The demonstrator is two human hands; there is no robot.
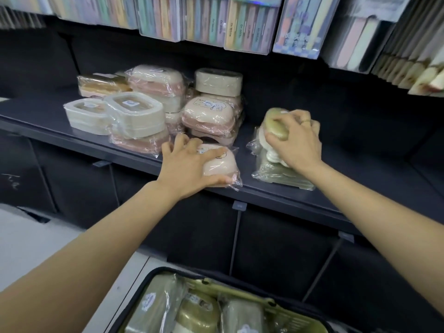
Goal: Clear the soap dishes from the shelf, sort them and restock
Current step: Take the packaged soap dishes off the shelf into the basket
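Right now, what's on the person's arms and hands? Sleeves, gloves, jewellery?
Both forearms are bare up to the frame edge: no sleeves in view, no gloves, no watch or wristband. The right hand wears a thin ring on one finger. The left hand shows no ring or other marking.

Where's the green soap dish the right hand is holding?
In the head view, the green soap dish sits atop a wrapped stack on the dark shelf, right of the pink dish under the left hand.

Bare forearms; ring [305,121] on right hand [296,143]
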